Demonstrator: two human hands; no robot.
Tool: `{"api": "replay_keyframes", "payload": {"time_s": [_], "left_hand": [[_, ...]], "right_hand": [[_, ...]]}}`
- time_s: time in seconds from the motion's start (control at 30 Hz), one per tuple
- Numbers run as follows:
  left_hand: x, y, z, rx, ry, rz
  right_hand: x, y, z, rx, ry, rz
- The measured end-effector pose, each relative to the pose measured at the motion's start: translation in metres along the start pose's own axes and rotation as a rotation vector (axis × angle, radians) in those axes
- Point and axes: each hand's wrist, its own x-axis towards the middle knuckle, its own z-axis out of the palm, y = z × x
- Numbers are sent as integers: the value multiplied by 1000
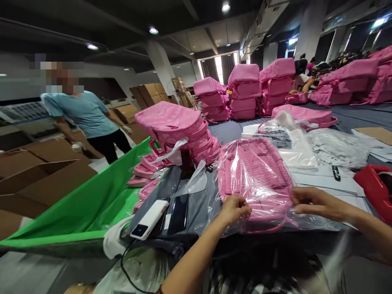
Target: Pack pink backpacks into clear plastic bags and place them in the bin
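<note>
A pink quilted backpack lay flat near the near edge of the table, wrapped in clear plastic film. The person's left hand was at the backpack's lower edge, its grip closed in a pinch on a fold of the film. The right hand was at the lower right of the backpack, its grip pressed together on the film, with the fingers stretched out over it.

Just left of the wrapped backpack, on a dark grey cloth, lay a black smartphone beside a white power bank, with a black cable trailing down from the power bank. Beyond them rose a stack of unwrapped pink backpacks, with more pink bags heaped against it. A red bag sat at the table's right edge, and a bundle of clear plastic bags lay on the far side of the table.

A green sheet hung over the table's left side, beside open cardboard boxes. Further left stood a co-worker in a blue T-shirt. Taller stacks of pink backpacks stood across the far end of the room.
</note>
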Motion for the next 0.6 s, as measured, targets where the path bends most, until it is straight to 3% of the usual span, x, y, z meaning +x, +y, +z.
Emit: {"api": "replay_keyframes", "payload": {"time_s": [0.07,0.17,0.3,0.4,0.47,0.6], "left_hand": [[-2,4,-1,19,1,-2],[-4,8,-2,51,-1,8],[-6,10,-4,99,-15,47],[-7,10,-4,147,-4,57],[-7,9,-3,176,4,74],[-9,12,-2,219,6,98]], "right_hand": [[37,-8,0,-223,-247,-39],[76,-3,6,-526,-376,-29],[86,11,1,-762,-267,102],[69,13,-9,-875,-44,236],[55,11,-7,-868,57,232],[40,18,25,-734,-37,157]]}}
